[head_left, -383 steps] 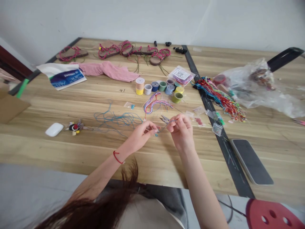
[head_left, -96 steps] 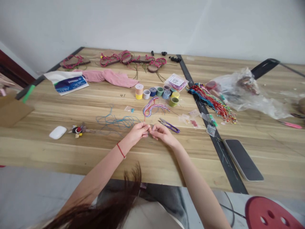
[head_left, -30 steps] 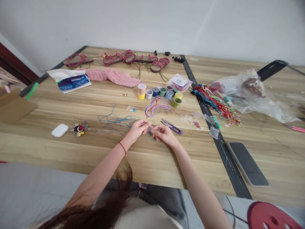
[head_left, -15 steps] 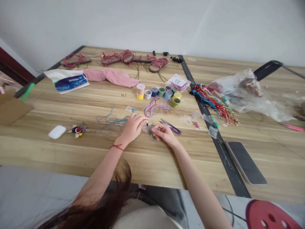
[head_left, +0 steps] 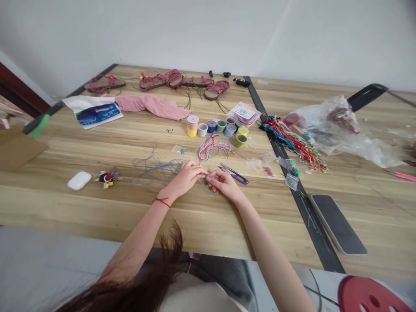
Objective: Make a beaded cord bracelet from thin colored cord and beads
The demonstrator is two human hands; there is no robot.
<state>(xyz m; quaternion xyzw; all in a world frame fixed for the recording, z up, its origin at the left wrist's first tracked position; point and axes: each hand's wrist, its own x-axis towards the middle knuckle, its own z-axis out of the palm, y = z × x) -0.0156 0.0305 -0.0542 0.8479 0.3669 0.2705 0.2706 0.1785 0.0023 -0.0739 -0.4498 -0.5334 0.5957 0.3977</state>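
My left hand [head_left: 188,177], a red string around its wrist, reaches over the table with its fingertips pinched against those of my right hand. My right hand [head_left: 224,183] is closed too, thumb and forefinger together on thin blue cord [head_left: 205,188]. The fingers largely cover the piece where they meet. Loose blue cords [head_left: 156,166] spread over the wood left of my left hand. A small bag of blue beads [head_left: 182,151] lies just beyond that hand. Purple-handled thread snips [head_left: 238,177] rest right beside my right hand, and a bundle of striped cords [head_left: 208,147] lies beyond both.
Several thread spools [head_left: 211,126] stand farther back. Sandals with pink cords [head_left: 217,88] line the rear. On the right are a heap of colourful strings [head_left: 302,147], crumpled plastic [head_left: 354,138] and a phone [head_left: 338,224]. A white case [head_left: 79,180] sits at left.
My left hand has moved right and slightly nearer, so its fingertips now meet those of my right hand. The blue bead bag shows more fully. My right hand stays nearly in place.
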